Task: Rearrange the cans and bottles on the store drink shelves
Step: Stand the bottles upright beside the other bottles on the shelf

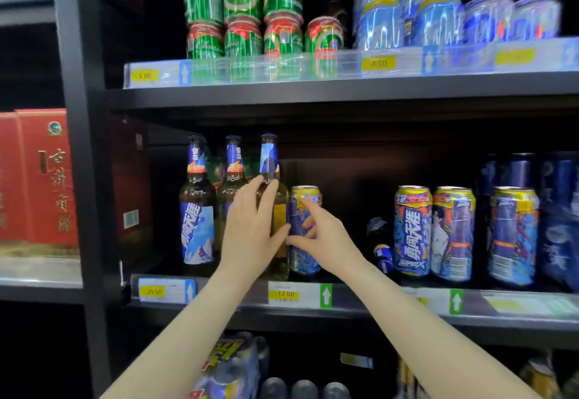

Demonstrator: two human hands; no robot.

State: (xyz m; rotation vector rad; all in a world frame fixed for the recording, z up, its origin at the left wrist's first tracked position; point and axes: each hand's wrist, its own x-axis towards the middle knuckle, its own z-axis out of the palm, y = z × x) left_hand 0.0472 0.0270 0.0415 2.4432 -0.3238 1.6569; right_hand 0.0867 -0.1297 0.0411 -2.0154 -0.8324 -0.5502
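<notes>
Two bare forearms reaching up to the middle shelf (344, 307). Left hand (250, 226) wrapped around a smooth glass bottle (270, 160), fingers curled at its sloping shoulder. Right hand (322, 235) gripping a tall glossy blue-and-yellow can (305, 198) just beside that bottle. Further right, matching cylindrical cans (413, 232). Above, blurred stacks of shiny green cans (242, 0) behind a clear plastic rail.
</notes>
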